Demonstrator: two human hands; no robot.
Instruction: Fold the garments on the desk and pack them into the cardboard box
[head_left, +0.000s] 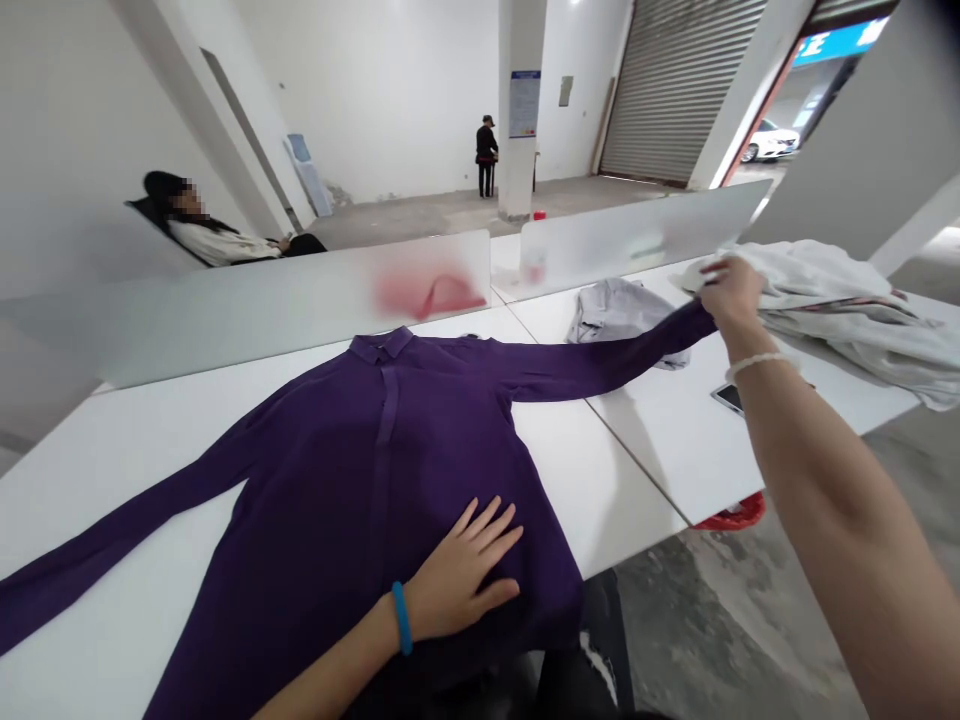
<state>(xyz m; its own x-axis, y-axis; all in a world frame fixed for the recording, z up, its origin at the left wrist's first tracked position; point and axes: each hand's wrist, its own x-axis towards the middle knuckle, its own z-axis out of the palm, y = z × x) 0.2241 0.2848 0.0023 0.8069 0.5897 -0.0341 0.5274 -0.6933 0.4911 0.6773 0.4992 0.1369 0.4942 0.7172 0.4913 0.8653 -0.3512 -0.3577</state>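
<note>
I see the purple shirt [360,470] spread front-up on the table [622,500], collar away from me. L hand [457,580] lies open on its lower part, fingers spread flat. R hand [731,293] is closed on the cuff, sleeve stretched straight. Just beyond R hand: white clothes [847,300]. Left of it: grey garment [619,310]. Under the R wrist: phone [729,398]. Red basket [731,517] sits below the table edge.
</note>
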